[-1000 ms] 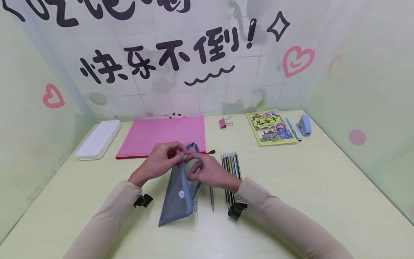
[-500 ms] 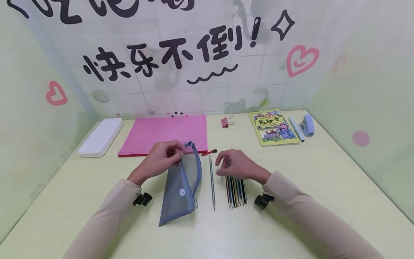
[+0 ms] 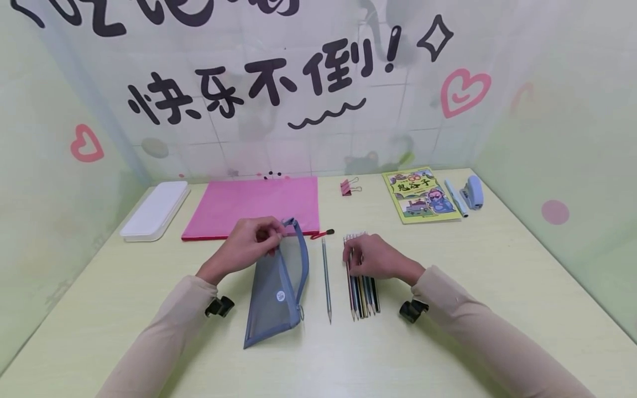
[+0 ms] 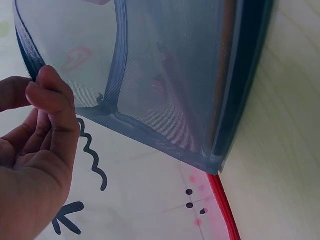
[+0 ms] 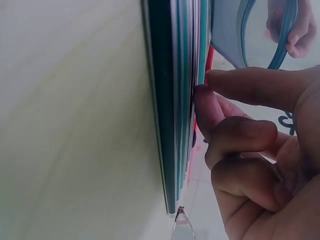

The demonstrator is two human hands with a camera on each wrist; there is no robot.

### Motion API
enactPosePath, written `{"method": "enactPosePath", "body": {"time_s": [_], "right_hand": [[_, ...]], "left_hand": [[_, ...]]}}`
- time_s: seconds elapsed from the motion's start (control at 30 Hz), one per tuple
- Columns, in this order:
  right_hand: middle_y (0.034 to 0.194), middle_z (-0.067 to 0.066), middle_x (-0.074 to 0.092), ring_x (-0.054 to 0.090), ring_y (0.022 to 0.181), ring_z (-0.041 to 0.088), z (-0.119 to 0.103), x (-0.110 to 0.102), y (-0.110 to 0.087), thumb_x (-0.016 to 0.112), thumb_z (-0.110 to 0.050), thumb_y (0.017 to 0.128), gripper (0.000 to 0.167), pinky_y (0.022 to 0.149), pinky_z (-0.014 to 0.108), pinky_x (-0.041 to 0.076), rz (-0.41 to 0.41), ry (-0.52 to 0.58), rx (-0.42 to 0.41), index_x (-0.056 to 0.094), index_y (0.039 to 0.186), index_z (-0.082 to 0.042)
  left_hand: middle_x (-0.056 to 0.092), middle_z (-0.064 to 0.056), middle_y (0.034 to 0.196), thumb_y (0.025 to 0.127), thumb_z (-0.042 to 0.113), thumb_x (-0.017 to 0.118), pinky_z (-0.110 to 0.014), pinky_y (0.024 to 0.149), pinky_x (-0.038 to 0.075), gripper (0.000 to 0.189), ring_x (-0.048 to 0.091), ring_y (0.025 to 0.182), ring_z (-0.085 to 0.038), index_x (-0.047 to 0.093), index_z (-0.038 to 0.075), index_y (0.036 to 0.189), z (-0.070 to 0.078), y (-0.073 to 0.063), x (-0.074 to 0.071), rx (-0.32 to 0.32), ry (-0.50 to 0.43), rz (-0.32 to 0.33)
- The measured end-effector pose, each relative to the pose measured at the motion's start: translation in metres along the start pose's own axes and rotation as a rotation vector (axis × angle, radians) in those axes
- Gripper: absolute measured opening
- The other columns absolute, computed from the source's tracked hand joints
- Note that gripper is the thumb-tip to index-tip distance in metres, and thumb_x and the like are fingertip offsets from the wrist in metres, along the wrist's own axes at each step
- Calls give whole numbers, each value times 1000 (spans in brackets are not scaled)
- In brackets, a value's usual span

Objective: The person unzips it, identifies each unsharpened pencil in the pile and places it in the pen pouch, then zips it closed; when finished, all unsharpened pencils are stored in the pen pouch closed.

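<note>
My left hand [image 3: 254,240] pinches the top edge of a blue-grey mesh pencil pouch [image 3: 271,309]. The pouch stands on the table with its zipped mouth spread apart. Through its mesh, the left wrist view shows a long brown strip [image 4: 225,65]; whether it lies inside is unclear. To the right, my right hand [image 3: 375,257] is over a row of several pencils [image 3: 363,301], thumb and fingertip pinching at the row's near-left pencil. In the right wrist view the fingertips meet at the side of the pencils [image 5: 175,100]. One greenish pencil [image 3: 325,282] lies alone between pouch and row.
Behind the pouch lies a pink zip folder [image 3: 254,202] with a red pull. A white case [image 3: 155,213] is at the far left. Toward the back stand a pink binder clip [image 3: 346,189], a comic booklet [image 3: 422,196], a light blue pen [image 3: 456,198] and a blue stapler [image 3: 473,193].
My right hand has left the pouch's edge and moved right, then down onto the row of pencils. The left hand has kept its hold on the pouch.
</note>
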State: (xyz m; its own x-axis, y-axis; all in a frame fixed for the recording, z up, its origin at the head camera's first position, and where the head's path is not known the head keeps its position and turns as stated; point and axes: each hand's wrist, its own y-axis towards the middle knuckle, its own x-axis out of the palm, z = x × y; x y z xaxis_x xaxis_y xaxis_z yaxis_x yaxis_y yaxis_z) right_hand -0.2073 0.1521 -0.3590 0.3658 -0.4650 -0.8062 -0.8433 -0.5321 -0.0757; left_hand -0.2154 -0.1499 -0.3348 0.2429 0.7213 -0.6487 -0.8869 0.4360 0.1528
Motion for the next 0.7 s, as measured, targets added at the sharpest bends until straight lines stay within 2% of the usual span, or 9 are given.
{"method": "enactPosePath", "body": {"time_s": [0.3,0.47,0.7], "right_hand": [[74,1,62,55,66,12,-2,2,0,74,-2,82,14,63,24,46,18,-61,45,67,90,-11],[75,1,62,56,67,13,-3,4,0,77,-6,83,13,63,24,47,1,-63,80,67,89,-12],[77,2,65,58,67,12,-5,5,2,77,-6,82,12,60,23,49,4,-109,74,67,86,-11]], "left_hand": [[71,-13,86,97,8,59,-25,58,53,11,62,66,-17,70,8,101,2,1,0,32,-1,-8],[70,-10,85,97,9,60,-25,59,54,10,62,65,-17,69,8,101,2,1,2,27,3,-7],[70,-7,84,97,10,62,-25,57,54,10,63,65,-16,70,7,102,3,2,3,30,6,-10]]}}
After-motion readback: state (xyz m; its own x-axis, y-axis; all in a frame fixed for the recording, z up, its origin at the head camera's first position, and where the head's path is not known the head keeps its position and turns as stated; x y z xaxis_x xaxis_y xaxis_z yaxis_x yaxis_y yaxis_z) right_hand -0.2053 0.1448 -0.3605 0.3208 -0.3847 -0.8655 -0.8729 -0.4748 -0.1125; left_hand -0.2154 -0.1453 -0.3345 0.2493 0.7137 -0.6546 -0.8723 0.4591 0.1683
